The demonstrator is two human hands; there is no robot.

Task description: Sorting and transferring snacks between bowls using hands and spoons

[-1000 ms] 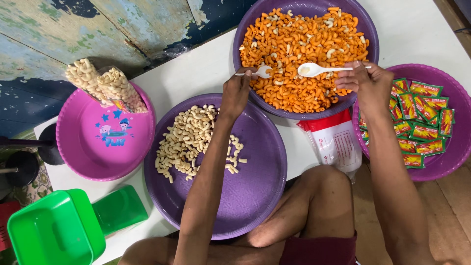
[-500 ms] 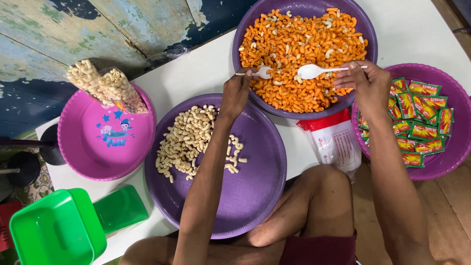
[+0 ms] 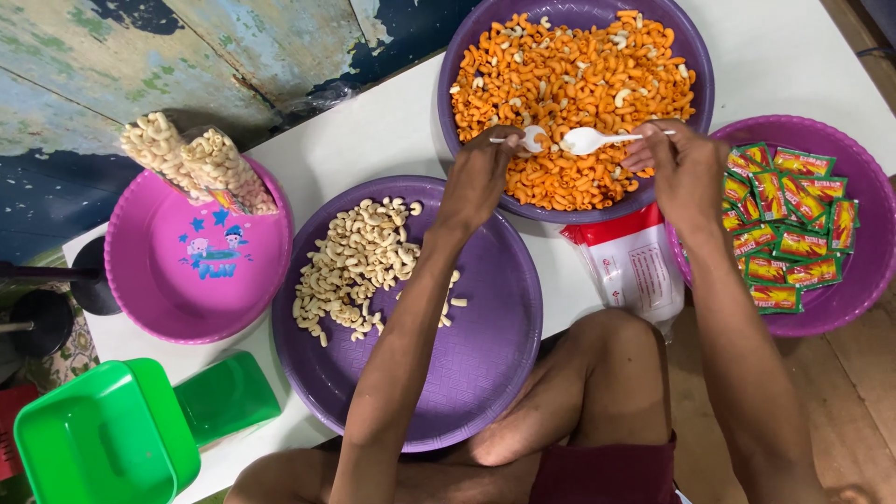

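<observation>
We work over the top tray (image 3: pixel 448 84), where orange macaroni (image 3: pixel 569 93) mixed with pale pieces lies straight ahead of both hands, under the spoons. Our left hand (image 3: pixel 481 177) is closed around a small white spoon (image 3: pixel 523 140), its handle running left to right and the bowl pointing right. Our right hand (image 3: pixel 686 168) pinches a second white spoon (image 3: pixel 597 140) by the handle, bowl pointing left, so the two bowls meet almost tip to tip above the macaroni. Both hands sit about equally near the heap. Pale macaroni (image 3: pixel 359 266) lies on the near purple tray (image 3: pixel 485 373), sachets (image 3: pixel 784 229) on the right.
</observation>
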